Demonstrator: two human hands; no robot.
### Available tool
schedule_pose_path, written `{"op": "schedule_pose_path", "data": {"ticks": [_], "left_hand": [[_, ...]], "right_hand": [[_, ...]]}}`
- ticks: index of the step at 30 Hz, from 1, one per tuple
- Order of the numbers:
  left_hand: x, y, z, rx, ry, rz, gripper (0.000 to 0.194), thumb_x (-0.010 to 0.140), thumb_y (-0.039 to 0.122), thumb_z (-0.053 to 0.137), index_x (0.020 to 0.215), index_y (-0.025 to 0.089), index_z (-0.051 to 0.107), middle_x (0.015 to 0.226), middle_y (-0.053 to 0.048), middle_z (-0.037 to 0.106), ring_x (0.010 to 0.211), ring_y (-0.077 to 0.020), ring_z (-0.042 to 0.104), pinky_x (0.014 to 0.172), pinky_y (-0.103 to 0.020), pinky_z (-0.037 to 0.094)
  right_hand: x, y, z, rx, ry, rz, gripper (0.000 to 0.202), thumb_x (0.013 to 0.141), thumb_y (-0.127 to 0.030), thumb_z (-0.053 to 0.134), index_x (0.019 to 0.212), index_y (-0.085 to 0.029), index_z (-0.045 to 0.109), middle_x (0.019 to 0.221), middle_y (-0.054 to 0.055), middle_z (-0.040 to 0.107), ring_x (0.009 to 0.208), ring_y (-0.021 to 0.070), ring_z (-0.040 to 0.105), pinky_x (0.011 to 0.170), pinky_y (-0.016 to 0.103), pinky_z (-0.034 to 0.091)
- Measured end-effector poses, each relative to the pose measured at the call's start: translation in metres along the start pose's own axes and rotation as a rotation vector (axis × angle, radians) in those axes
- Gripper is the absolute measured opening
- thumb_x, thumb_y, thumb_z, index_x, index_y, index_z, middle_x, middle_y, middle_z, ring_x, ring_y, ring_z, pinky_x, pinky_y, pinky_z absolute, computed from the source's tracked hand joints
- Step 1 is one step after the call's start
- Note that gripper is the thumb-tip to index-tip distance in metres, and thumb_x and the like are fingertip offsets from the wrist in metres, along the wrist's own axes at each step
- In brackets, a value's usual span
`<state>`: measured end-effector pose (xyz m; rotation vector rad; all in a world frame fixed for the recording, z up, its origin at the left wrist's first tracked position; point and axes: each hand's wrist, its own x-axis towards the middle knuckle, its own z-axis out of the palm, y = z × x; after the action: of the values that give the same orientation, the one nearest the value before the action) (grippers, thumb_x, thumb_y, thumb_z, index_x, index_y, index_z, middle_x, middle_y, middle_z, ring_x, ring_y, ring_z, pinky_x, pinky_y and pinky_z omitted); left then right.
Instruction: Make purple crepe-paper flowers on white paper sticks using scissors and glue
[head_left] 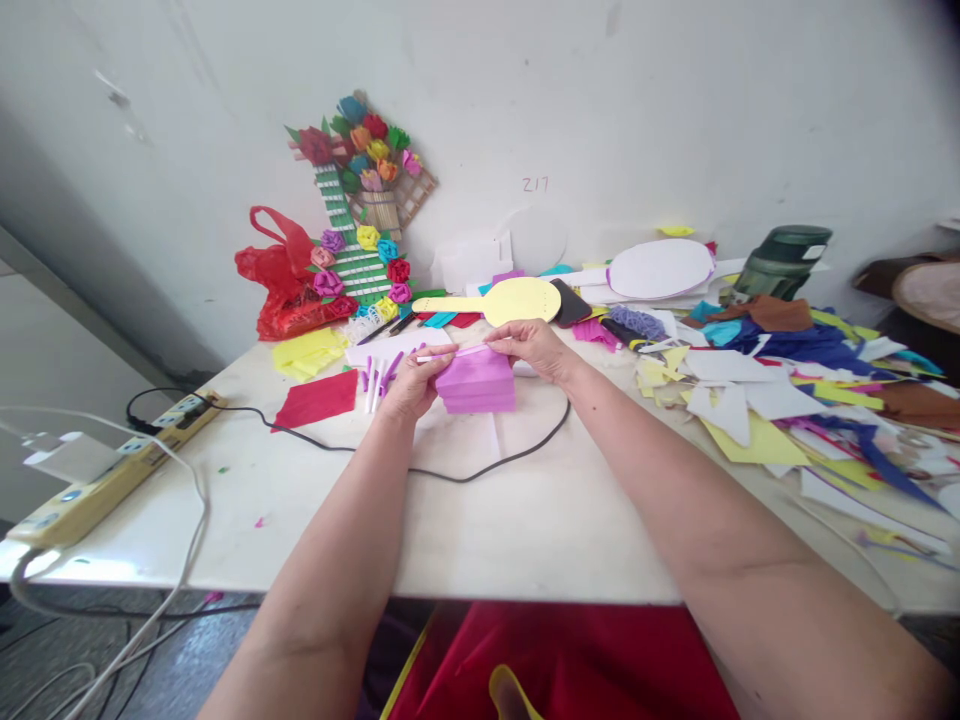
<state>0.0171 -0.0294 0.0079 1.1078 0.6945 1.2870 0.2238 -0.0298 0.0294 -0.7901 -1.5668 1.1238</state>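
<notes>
A piece of purple crepe paper (477, 386) hangs between my two hands above the table, with fold lines across it. Along its top edge lies a thin white stick (429, 358), whose left end pokes out past my fingers. My left hand (417, 384) is closed, pinching the stick and the paper at the upper left corner. At the upper right corner my right hand (534, 347) pinches the paper's edge between thumb and fingers. Several white and purple sticks (375, 382) lie beside my left hand, and a red paper piece (319, 400) is further left.
A black cable (461, 479) loops under my hands from a yellow power strip (120, 470) at left. Behind stand paper flowers (371, 150), a red plastic bag (281, 275) and a yellow paddle-shaped cutout (521, 301). Paper scraps (750, 440) and a green bottle (784, 265) crowd the right.
</notes>
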Motion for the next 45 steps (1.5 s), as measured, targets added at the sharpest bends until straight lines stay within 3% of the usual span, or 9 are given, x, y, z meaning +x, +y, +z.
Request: {"op": "schedule_pose_path", "data": {"ticks": [4,16,26,39,45], "left_hand": [[0.0009,-0.0011,-0.0012,0.003,-0.001,0.016,0.033,0.049,0.018,0.079,0.081,0.012,0.071,0.067,-0.004,0.067,0.055,-0.0097,0.057,0.052,-0.02,0.043],[-0.001,0.0044,0.0013,-0.002,0.002,-0.004,0.033,0.046,0.017,0.08,0.078,0.013,0.071,0.069,-0.004,0.068,0.058,-0.0107,0.06,0.059,-0.022,0.047],[-0.0004,0.002,-0.0026,-0.013,-0.006,-0.031,0.034,0.048,0.017,0.079,0.081,0.013,0.071,0.067,-0.005,0.068,0.055,-0.0106,0.059,0.054,-0.022,0.046],[0.0005,0.0031,-0.003,0.02,-0.011,0.003,0.023,0.049,0.015,0.075,0.071,0.015,0.073,0.065,-0.004,0.067,0.055,-0.0111,0.056,0.052,-0.022,0.043],[0.0021,0.0031,-0.0051,0.036,-0.036,0.025,0.02,0.056,0.027,0.075,0.071,0.014,0.073,0.07,-0.006,0.068,0.06,-0.0131,0.057,0.054,-0.024,0.043]], "right_hand": [[0.0012,0.0023,-0.0019,-0.002,-0.013,-0.003,0.032,0.062,-0.029,0.07,0.09,-0.013,0.068,0.067,0.001,0.063,0.054,0.0083,0.053,0.049,0.021,0.044],[0.0006,-0.0006,-0.0017,0.054,0.033,0.049,0.022,0.056,-0.023,0.073,0.076,-0.015,0.072,0.067,0.002,0.066,0.056,0.0088,0.054,0.052,0.021,0.044],[-0.0015,-0.0028,-0.0021,0.201,0.022,0.091,0.019,0.05,-0.018,0.075,0.069,-0.017,0.072,0.068,0.002,0.068,0.062,0.0116,0.059,0.06,0.026,0.047],[-0.0015,0.0016,-0.0063,0.085,-0.05,0.052,0.014,0.055,-0.019,0.073,0.07,-0.017,0.073,0.069,0.002,0.068,0.063,0.0098,0.057,0.064,0.024,0.044],[-0.0012,0.0017,-0.008,0.005,-0.055,0.041,0.017,0.056,-0.021,0.072,0.072,-0.017,0.073,0.069,0.002,0.068,0.059,0.0099,0.055,0.059,0.024,0.043]]}}
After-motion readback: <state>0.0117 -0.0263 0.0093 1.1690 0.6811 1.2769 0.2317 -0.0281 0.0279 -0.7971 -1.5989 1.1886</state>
